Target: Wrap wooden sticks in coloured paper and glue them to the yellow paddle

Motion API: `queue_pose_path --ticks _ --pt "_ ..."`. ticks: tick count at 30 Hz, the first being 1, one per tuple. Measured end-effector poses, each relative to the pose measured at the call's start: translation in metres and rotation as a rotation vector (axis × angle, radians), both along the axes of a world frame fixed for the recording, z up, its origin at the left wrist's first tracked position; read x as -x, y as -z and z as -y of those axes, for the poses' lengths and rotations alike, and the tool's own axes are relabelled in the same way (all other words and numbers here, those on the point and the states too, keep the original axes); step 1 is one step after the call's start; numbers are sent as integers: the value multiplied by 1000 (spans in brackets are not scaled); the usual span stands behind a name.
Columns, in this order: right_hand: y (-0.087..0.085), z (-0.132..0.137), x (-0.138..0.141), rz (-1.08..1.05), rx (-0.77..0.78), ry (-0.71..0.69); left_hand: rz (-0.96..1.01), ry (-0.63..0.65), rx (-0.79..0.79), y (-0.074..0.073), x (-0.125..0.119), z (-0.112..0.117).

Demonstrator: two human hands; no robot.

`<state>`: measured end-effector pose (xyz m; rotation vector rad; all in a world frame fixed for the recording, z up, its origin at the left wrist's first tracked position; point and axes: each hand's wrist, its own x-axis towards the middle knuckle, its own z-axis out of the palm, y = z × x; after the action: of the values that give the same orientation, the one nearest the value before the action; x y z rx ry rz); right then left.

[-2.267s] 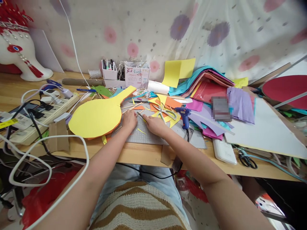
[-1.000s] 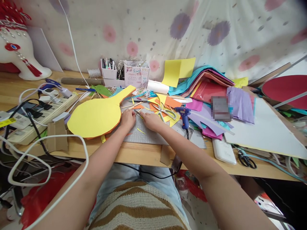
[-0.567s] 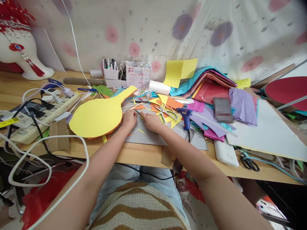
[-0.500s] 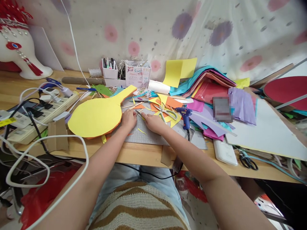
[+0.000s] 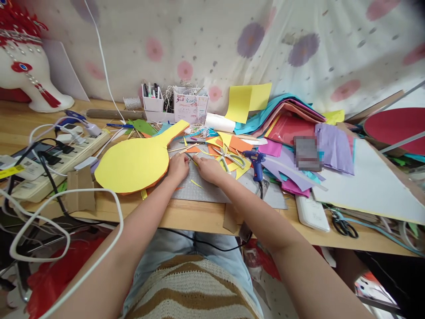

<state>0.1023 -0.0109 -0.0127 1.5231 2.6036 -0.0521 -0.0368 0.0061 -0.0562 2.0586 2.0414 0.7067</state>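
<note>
Over the grey mat (image 5: 199,193), a slim dark tool (image 5: 191,157) is pinched in the right hand (image 5: 208,169), its tip beside the left hand (image 5: 178,168), which is curled; whether anything is held there cannot be told. On the white box (image 5: 191,108), "5.05" is seemingly handwritten; the yellow label (image 5: 11,171) at left cannot be read

just one cam, head-worn, so basically wearer's view: faces forward, tips down over striped top (image 5: 195,288) at bottom centre; wide shot, left hand (image 5: 178,168) and right hand (image 5: 208,170) fairly near, around mid-frame, desk (image 5: 195,217) across middle, flowered sheet (image 5: 212,35) filling upper part
</note>
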Motion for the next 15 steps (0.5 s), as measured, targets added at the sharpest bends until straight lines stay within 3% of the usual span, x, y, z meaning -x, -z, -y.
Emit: queue_pose_path --ticks 6,15 --pt "2 13 -16 24 10 8 28 -16 18 1 -2 -1" --pt "0 -4 4 -23 -19 -8 14 20 0 0 0 -1"
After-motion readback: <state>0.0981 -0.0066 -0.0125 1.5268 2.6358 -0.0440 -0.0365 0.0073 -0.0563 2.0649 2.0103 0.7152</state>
